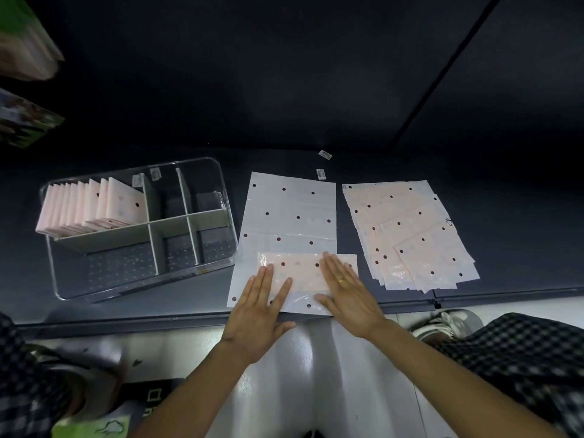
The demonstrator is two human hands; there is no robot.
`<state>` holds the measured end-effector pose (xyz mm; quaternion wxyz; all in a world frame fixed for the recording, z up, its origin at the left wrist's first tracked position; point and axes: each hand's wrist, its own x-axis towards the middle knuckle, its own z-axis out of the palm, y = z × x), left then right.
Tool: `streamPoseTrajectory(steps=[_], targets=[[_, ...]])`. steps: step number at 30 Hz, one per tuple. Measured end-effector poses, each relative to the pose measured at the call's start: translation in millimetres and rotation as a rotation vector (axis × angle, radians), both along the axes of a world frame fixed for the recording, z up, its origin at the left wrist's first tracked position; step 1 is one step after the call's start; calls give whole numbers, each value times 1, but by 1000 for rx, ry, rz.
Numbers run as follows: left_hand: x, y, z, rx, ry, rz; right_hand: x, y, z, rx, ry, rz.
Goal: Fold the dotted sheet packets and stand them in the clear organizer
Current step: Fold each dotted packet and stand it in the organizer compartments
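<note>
Both hands lie flat on a half-folded dotted sheet packet (287,229) at the near edge of the dark table (505,172), most likely to press the crease flat before the next fold; the left hand (259,306) has its fingers (267,279) straight and spread, pressing the turned-up flap (305,270) and gripping nothing; the right hand (347,295) is the same, fingers extended, a ring on one, palm down on the flap's right part; the packet is pale, glossy and thin, with dark red dots in rows, the folded flap showing pinker than the grey-white part beyond; to its right lies a fanned stack of unfolded packets (410,235), kept near for the next turn; to its left stands the clear organizer (221,191), folded packets (94,207) upright in its far left compartment, the other compartments without packets
</note>
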<state>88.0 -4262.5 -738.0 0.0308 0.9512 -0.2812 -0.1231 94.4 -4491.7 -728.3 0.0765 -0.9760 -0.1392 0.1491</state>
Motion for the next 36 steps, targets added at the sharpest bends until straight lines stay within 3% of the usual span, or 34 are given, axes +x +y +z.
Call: streamPoseTrajectory(steps=[3,6,10,16,20,23,27,30,33,36], targets=[[0,2,4,14,13,1,5,-8,10,179,21,-199],[1,2,6,3,34,-12,24,-8,22,274,-108,-379],[2,4,11,4,41,-28,55,-10,30,113,4,-245],[3,1,16,7,75,19,78,-7,39,-40,198,-207],[2,2,25,-104,42,59,75,1,45,-63,215,-158],[1,-1,30,-220,6,50,61,7,56,122,265,-327],[-7,-1,38,-329,-50,-20,21,32,60,603,447,-759],[-15,1,34,-369,-118,-1,-6,48,53,967,689,-1006],[-16,4,30,-362,-158,12,-18,56,51,1081,811,-1018],[-12,3,32,-332,-148,70,-21,57,53,1044,798,-990]])
